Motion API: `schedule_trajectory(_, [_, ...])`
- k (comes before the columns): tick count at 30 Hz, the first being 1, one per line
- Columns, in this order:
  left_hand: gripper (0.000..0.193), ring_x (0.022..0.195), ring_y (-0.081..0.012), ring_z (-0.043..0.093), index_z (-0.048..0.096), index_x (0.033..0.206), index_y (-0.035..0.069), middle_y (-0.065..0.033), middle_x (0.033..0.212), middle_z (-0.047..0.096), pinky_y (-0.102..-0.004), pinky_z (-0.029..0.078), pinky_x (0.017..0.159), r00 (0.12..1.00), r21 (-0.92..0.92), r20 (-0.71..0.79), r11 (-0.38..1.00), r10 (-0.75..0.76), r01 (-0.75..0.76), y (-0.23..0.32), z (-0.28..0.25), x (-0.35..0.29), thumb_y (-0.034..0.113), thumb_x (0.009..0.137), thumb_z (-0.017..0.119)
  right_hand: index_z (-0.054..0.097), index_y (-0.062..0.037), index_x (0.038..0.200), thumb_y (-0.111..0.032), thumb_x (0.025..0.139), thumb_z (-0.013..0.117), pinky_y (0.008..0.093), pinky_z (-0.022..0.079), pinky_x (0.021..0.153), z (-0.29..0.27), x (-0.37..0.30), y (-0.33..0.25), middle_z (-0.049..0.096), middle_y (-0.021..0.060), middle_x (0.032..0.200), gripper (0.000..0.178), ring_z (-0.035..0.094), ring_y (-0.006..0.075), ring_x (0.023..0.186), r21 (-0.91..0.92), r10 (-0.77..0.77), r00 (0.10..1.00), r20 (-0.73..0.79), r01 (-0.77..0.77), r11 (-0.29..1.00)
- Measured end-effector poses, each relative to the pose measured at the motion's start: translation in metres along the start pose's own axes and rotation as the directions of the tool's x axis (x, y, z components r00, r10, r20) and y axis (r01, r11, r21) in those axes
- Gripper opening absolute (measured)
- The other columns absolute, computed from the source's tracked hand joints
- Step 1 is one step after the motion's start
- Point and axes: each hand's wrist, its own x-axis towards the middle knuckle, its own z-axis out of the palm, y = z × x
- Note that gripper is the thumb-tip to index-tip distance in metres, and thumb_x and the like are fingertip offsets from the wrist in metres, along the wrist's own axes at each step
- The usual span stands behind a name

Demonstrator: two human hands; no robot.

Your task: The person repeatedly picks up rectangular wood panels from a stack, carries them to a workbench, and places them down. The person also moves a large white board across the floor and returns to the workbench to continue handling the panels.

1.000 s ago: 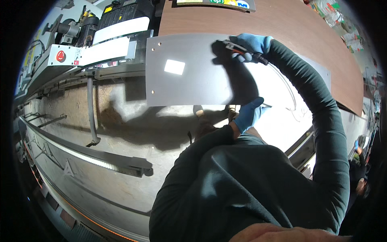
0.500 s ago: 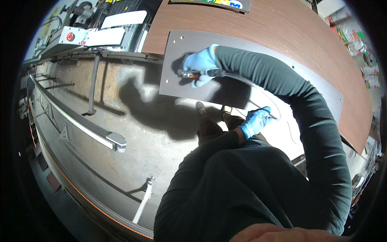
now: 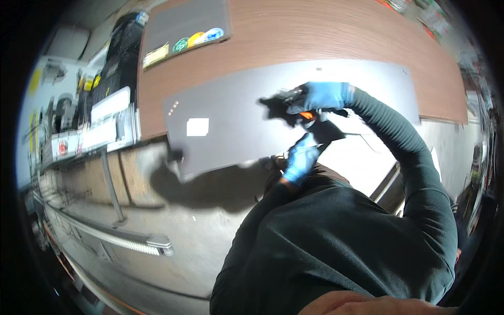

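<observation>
My right hand (image 3: 328, 96), in a blue glove, grips a dark hand tool (image 3: 297, 105) with an orange part. It is above the grey panel (image 3: 236, 121); motion blur hides the tool's exact kind. A thin hose (image 3: 370, 143) curves on the right side near it. Below the tool, at the panel's near edge, my gloved left hand (image 3: 301, 161) has its fingers curled together. What they hold, if anything, is blurred. Small holes (image 3: 173, 108) show in the panel's left end, and a bright white patch (image 3: 197, 127) lies on its face.
The panel lies on a brown tabletop (image 3: 294, 37) and overhangs its near edge. Farther back is a dark board (image 3: 184, 26) with colourful stickers. Machinery with a red button (image 3: 63, 147) stands at left. A metal rail (image 3: 121, 241) runs low along the left floor.
My view has swung, and the panel appears shifted. My right hand has left the panel's left end and moved rightward with the tool. My left hand is now close beneath it.
</observation>
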Motion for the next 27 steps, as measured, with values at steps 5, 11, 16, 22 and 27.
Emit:
schedule_trajectory(5, [0.041, 0.130, -0.0348, 0.054, 0.053, 0.134, -0.006, -0.0193, 0.138, 0.059, -0.0491, 0.037, 0.120, 0.996, 0.662, 0.041, 0.744, 0.083, -0.089, 0.014, 0.004, -0.024, 0.024, 0.106, 0.051, 0.066, -0.0044, 0.122, -0.018, 0.094, 0.067, 0.0231, 0.049, 0.054, -0.014, -0.202, 0.173, 0.073, 0.0060, 0.094, 0.031, 0.067, 0.0107, 0.075, 0.466, 0.432, 0.387, -0.815, -0.007, 0.885])
schedule_trajectory(11, [0.044, 0.121, -0.0302, 0.056, 0.054, 0.137, -0.004, -0.0166, 0.130, 0.061, -0.0429, 0.040, 0.112, 0.970, -0.130, -0.035, 0.964, -0.239, 0.232, 0.037, 0.057, -0.047, 0.026, 0.105, 0.053, 0.066, -0.0171, 0.120, -0.035, 0.098, 0.060, 0.0498, 0.054, 0.085, -0.082, -0.333, 0.403, 0.072, 0.0159, 0.115, 0.029, 0.067, 0.0385, 0.105, 0.119, 0.050, -0.114, -0.992, -0.747, 0.654])
schedule_trajectory(16, [0.026, 0.083, -0.0199, 0.064, 0.063, 0.117, 0.003, -0.0058, 0.092, 0.068, -0.0353, 0.055, 0.078, 0.962, -0.204, -0.149, 0.959, -0.227, 0.195, 0.052, 0.111, -0.061, 0.024, 0.103, 0.055, 0.064, -0.0159, 0.107, -0.020, 0.098, 0.055, 0.0512, 0.054, 0.077, -0.203, -0.326, 0.466, 0.069, 0.0131, 0.098, 0.014, 0.068, 0.0368, 0.094, -0.212, -0.235, 0.108, -0.966, -0.852, 0.479])
schedule_trajectory(22, [0.013, 0.077, -0.0195, 0.069, 0.071, 0.093, 0.008, -0.0047, 0.083, 0.070, -0.0348, 0.060, 0.076, 0.668, 0.275, -0.552, 0.866, 0.498, -0.418, -0.040, 0.124, -0.106, 0.017, 0.099, 0.063, 0.064, -0.0111, 0.118, -0.037, 0.097, 0.062, 0.0523, 0.053, 0.082, -0.349, -0.262, 0.529, 0.069, 0.0206, 0.110, 0.034, 0.068, 0.0418, 0.099, -0.237, -0.125, 0.205, -0.971, -0.741, 0.629])
schedule_trajectory(27, [0.017, 0.094, -0.0213, 0.070, 0.072, 0.106, 0.000, -0.0086, 0.099, 0.073, -0.0356, 0.059, 0.088, 0.356, 0.907, -0.377, 0.418, 0.855, -0.042, -0.101, 0.144, -0.120, 0.005, 0.090, 0.075, 0.064, -0.0035, 0.121, -0.045, 0.099, 0.055, 0.0543, 0.053, 0.092, -0.381, -0.179, 0.598, 0.069, 0.0267, 0.117, 0.048, 0.066, 0.0461, 0.112, -0.010, 0.158, 0.218, -0.963, -0.617, 0.787])
